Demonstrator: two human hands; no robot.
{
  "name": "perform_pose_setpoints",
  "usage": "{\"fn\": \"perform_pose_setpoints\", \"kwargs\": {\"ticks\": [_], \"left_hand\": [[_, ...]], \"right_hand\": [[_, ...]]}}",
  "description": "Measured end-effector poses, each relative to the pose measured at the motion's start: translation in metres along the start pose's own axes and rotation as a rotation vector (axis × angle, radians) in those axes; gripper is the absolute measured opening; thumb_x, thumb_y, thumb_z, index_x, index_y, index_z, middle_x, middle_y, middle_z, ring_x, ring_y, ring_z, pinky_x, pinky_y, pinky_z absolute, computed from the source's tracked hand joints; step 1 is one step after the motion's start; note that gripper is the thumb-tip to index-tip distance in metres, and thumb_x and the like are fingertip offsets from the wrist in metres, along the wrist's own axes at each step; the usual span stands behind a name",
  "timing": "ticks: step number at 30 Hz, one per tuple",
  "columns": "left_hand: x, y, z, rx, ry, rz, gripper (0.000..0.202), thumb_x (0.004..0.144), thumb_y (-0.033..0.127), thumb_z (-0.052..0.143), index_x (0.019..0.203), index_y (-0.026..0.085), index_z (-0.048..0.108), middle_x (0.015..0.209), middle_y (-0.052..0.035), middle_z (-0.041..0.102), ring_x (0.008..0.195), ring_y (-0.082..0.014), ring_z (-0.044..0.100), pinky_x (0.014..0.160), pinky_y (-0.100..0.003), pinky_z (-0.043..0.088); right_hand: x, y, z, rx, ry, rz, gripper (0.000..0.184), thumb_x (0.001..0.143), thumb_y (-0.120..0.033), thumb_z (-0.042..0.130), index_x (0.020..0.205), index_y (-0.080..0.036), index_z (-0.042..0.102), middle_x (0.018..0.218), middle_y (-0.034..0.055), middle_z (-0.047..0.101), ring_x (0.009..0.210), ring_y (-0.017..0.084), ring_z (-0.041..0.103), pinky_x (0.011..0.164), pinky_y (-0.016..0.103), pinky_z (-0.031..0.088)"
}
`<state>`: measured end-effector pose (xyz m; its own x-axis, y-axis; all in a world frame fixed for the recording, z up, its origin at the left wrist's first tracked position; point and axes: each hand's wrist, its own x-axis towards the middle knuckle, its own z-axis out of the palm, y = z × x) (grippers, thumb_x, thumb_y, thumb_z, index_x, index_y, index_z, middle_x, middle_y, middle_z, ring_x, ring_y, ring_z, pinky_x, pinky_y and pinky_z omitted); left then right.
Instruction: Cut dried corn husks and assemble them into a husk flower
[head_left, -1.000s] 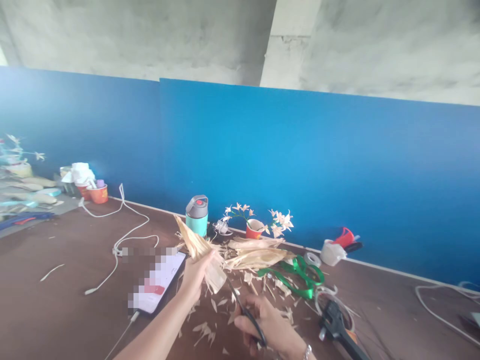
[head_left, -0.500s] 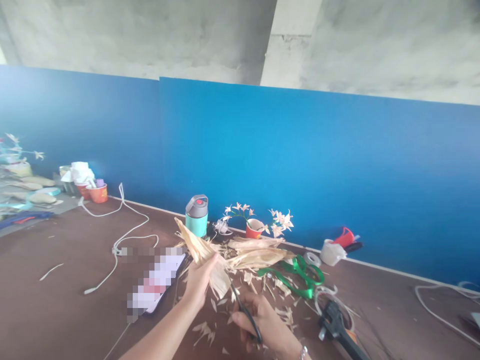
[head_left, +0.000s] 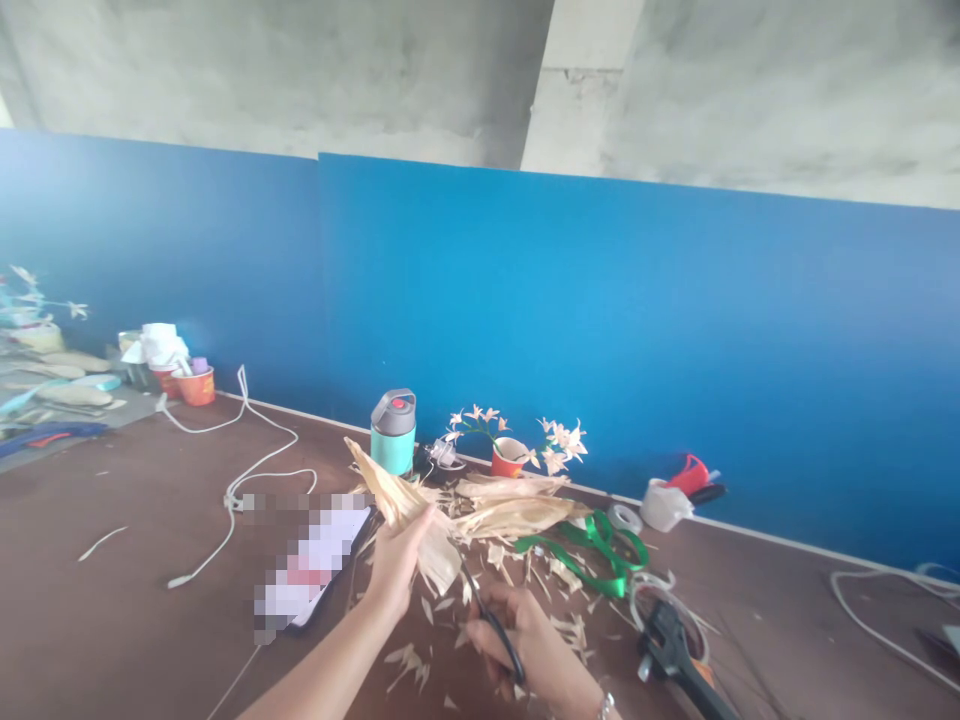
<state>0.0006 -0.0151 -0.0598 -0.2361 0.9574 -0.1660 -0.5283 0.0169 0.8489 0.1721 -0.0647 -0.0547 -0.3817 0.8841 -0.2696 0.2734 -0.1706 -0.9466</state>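
Note:
My left hand [head_left: 395, 565] is closed around a dry corn husk [head_left: 386, 492], whose pale tip sticks up and to the left. My right hand [head_left: 529, 640] grips black-handled scissors [head_left: 487, 620], the blades pointing up at the lower edge of the husk just right of my left fingers. Both hands work over the brown table [head_left: 135, 600] amid many small husk scraps [head_left: 409, 660]. More whole husks [head_left: 510, 510] lie just behind my hands.
A phone [head_left: 311, 565] on a white cable [head_left: 240, 480] lies left of my hands. Behind stand a teal bottle [head_left: 394, 432], a red cup of husk flowers [head_left: 510, 455], green ribbon [head_left: 600, 550], a tape roll [head_left: 624, 518] and a black glue gun [head_left: 675, 655]. A blue wall panel [head_left: 600, 330] backs the table.
The scissors and my right hand have moved up slightly toward the husk. My left hand has kept hold of the husk and shifted it a little lower.

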Motion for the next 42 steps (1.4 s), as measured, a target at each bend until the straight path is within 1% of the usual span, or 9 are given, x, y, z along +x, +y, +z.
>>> {"fn": "perform_pose_setpoints", "kwargs": {"ticks": [7,11,16,23,27,31,35,38,42], "left_hand": [[-0.001,0.001,0.0,0.021,0.026,-0.014,0.04,0.059,0.036,0.077,0.088,0.009,0.071,0.087,-0.0127,0.073,0.087,-0.0278,0.066,0.073,-0.031,0.051],[-0.004,0.005,0.002,0.017,0.009,-0.033,0.041,0.059,0.036,0.077,0.088,0.008,0.071,0.086,-0.0135,0.073,0.087,-0.0283,0.066,0.072,-0.031,0.051],[-0.004,0.006,0.003,-0.017,-0.001,-0.032,0.04,0.058,0.033,0.078,0.088,0.008,0.07,0.085,-0.0131,0.073,0.088,-0.028,0.066,0.072,-0.031,0.051],[-0.001,0.004,0.0,-0.013,-0.031,-0.03,0.041,0.059,0.033,0.077,0.092,0.009,0.069,0.089,-0.0135,0.072,0.09,-0.0281,0.066,0.074,-0.032,0.051],[-0.004,0.007,0.002,0.005,-0.03,-0.037,0.043,0.06,0.033,0.077,0.093,0.009,0.069,0.093,-0.0145,0.071,0.095,-0.0294,0.064,0.076,-0.031,0.051],[-0.007,0.009,0.005,0.015,-0.044,-0.037,0.039,0.06,0.031,0.077,0.092,0.01,0.069,0.096,-0.0137,0.071,0.096,-0.0281,0.064,0.078,-0.03,0.051],[-0.009,0.012,0.007,0.011,-0.07,-0.041,0.039,0.061,0.031,0.077,0.093,0.01,0.069,0.091,-0.0125,0.073,0.093,-0.0271,0.065,0.077,-0.03,0.051],[-0.011,0.015,0.008,0.014,-0.1,-0.047,0.039,0.061,0.032,0.076,0.092,0.01,0.069,0.088,-0.0121,0.073,0.089,-0.027,0.066,0.076,-0.031,0.052],[-0.012,0.019,0.009,0.048,-0.089,-0.064,0.037,0.061,0.031,0.076,0.09,0.01,0.07,0.089,-0.0126,0.073,0.091,-0.0278,0.066,0.075,-0.031,0.052]], "right_hand": [[-0.001,-0.005,0.0,-0.029,0.036,-0.014,0.029,0.068,-0.041,0.063,0.075,-0.016,0.05,0.043,-0.009,0.043,0.031,0.004,0.037,0.028,0.014,0.027],[-0.003,-0.013,0.001,-0.055,0.055,0.001,0.03,0.067,-0.041,0.064,0.073,-0.016,0.05,0.047,-0.0081,0.044,0.031,0.003,0.036,0.029,0.015,0.024],[-0.006,-0.017,0.0,-0.106,0.078,0.04,0.026,0.067,-0.038,0.063,0.072,-0.015,0.052,0.047,-0.0072,0.045,0.032,0.003,0.035,0.03,0.015,0.024],[-0.007,-0.016,-0.001,-0.141,0.076,0.014,0.022,0.068,-0.034,0.061,0.071,-0.015,0.053,0.046,-0.0069,0.046,0.033,0.003,0.037,0.031,0.015,0.025],[-0.006,-0.016,-0.001,-0.13,0.074,0.033,0.022,0.066,-0.034,0.062,0.07,-0.015,0.052,0.048,-0.0061,0.047,0.032,0.004,0.038,0.029,0.015,0.025],[-0.004,-0.014,-0.001,-0.109,0.063,0.035,0.02,0.066,-0.033,0.061,0.07,-0.015,0.052,0.047,-0.0061,0.048,0.032,0.005,0.04,0.029,0.015,0.027],[-0.005,-0.013,-0.002,-0.106,0.04,0.002,0.019,0.067,-0.031,0.06,0.07,-0.015,0.051,0.046,-0.0068,0.046,0.031,0.003,0.036,0.029,0.014,0.025],[-0.007,-0.015,-0.001,-0.125,0.065,0.005,0.017,0.067,-0.03,0.061,0.07,-0.015,0.053,0.047,-0.0067,0.046,0.032,0.003,0.035,0.031,0.014,0.025],[-0.01,-0.019,0.0,-0.138,0.082,0.01,0.016,0.067,-0.03,0.06,0.068,-0.014,0.055,0.047,-0.0061,0.047,0.033,0.003,0.034,0.031,0.014,0.024]]}}
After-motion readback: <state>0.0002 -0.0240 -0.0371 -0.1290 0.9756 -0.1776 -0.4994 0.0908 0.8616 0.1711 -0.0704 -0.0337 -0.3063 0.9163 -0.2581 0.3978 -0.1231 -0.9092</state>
